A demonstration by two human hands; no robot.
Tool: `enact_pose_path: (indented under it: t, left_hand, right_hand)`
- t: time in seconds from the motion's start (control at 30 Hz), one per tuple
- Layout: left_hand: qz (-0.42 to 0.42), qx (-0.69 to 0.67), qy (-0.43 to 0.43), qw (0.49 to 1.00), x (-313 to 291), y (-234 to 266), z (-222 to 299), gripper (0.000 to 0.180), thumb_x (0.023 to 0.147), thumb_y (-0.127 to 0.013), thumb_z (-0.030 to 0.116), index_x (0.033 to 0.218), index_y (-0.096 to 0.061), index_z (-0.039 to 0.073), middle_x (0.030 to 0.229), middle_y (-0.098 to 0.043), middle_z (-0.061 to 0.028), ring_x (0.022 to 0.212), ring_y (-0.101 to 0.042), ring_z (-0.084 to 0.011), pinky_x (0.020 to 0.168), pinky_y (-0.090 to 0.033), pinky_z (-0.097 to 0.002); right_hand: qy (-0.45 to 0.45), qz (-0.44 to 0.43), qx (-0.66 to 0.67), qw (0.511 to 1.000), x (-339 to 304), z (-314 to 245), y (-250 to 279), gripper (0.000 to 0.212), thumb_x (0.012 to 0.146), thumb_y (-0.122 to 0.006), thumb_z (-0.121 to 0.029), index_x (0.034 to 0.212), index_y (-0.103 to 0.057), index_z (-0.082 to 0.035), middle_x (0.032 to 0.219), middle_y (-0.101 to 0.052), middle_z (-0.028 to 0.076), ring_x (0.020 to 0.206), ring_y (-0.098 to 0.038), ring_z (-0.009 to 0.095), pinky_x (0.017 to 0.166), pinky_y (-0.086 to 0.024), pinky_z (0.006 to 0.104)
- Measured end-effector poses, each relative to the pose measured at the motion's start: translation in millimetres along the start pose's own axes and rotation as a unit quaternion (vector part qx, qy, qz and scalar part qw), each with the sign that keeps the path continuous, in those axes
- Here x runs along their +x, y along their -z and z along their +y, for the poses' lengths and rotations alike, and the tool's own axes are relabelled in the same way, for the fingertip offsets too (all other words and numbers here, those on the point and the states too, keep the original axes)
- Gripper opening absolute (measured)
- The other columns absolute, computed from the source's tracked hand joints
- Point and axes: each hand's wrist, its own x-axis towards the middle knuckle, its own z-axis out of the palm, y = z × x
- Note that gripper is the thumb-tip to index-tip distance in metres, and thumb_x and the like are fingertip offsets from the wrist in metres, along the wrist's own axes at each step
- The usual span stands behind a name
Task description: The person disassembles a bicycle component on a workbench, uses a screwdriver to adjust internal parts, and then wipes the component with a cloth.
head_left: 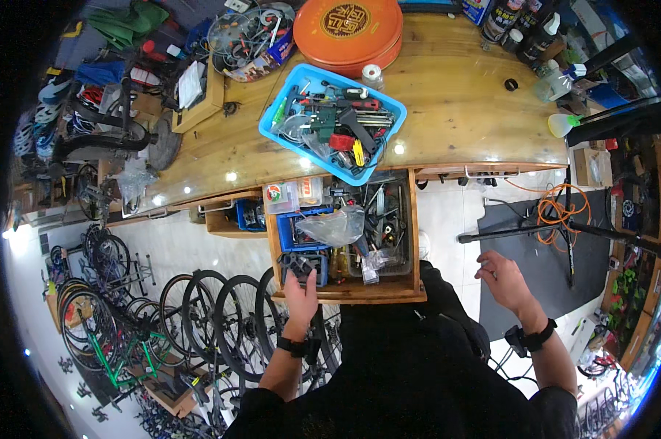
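Note:
An open wooden drawer in front of me holds blue bins, a clear plastic bag and many loose metal tools and parts. My left hand is at the drawer's front left corner, its fingers closed around a small black part whose exact kind I cannot make out. Right of the drawer, my right hand is raised in the air with loosely bent fingers that stand a little apart. Nothing shows in it. On the bench above the drawer sits a light-blue tray full of hand tools.
On the wooden bench stand a round orange tin, a bowl of parts and several spray bottles. A black stand with an orange hose is at right. Bicycles and wheels crowd the lower left.

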Motion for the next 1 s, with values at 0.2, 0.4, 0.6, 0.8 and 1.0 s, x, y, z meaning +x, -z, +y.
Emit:
enact_pose_path:
  t: [0.2,0.4,0.6,0.8,1.0]
  left_hand:
    - [-0.002,0.044,-0.133,0.99,19.7,5.2,57.0,0.016,0.094,-0.065,0.011,0.103,-0.06,-0.001,0.089,-0.069,-0.0077,0.081,-0.064,-0.0157,0.077,-0.05,-0.0315]
    - [-0.012,-0.027,-0.215,0.976,15.7,-9.1,141.6,0.018,0.092,-0.067,0.006,0.108,-0.062,0.0,0.094,-0.067,-0.0037,0.084,-0.061,-0.0101,0.079,-0.049,-0.0261]
    - [-0.075,-0.007,-0.298,0.952,-2.2,-50.1,235.9,0.019,0.087,-0.071,0.007,0.103,-0.063,-0.001,0.091,-0.068,-0.0102,0.083,-0.065,-0.0217,0.078,-0.05,-0.032]
    - [-0.219,0.015,-0.364,0.905,-26.9,-106.1,321.9,0.026,0.082,-0.075,0.009,0.103,-0.064,-0.001,0.091,-0.064,-0.0153,0.081,-0.063,-0.0338,0.074,-0.049,-0.0371]
    - [-0.274,0.036,-0.42,0.865,-49.0,-147.9,363.7,0.028,0.083,-0.075,0.009,0.107,-0.065,0.0,0.094,-0.068,-0.0112,0.084,-0.066,-0.0225,0.079,-0.051,-0.0339]
  right_hand:
    - [-0.014,0.075,0.028,0.997,-30.9,18.3,16.0,0.021,0.089,-0.061,-0.005,0.108,-0.061,0.003,0.086,-0.073,0.017,0.081,-0.07,0.034,0.073,-0.054,0.039]
    - [0.015,0.111,0.014,0.994,-63.5,55.4,47.6,0.02,0.086,-0.062,-0.005,0.104,-0.062,0.004,0.084,-0.072,0.018,0.079,-0.07,0.034,0.071,-0.054,0.0383]
    - [0.014,0.188,0.077,0.979,-125.0,123.9,60.2,0.021,0.085,-0.062,-0.003,0.104,-0.062,0.005,0.085,-0.072,0.018,0.078,-0.071,0.031,0.07,-0.054,0.0354]
    - [-0.023,0.277,0.16,0.947,-197.4,196.2,45.3,0.023,0.089,-0.06,0.003,0.112,-0.059,0.006,0.082,-0.071,0.017,0.078,-0.07,0.022,0.069,-0.053,0.0316]
    - [-0.06,0.358,0.231,0.903,-230.4,252.0,21.7,0.018,0.091,-0.059,0.003,0.108,-0.056,0.008,0.083,-0.067,0.014,0.074,-0.066,0.016,0.067,-0.052,0.0277]
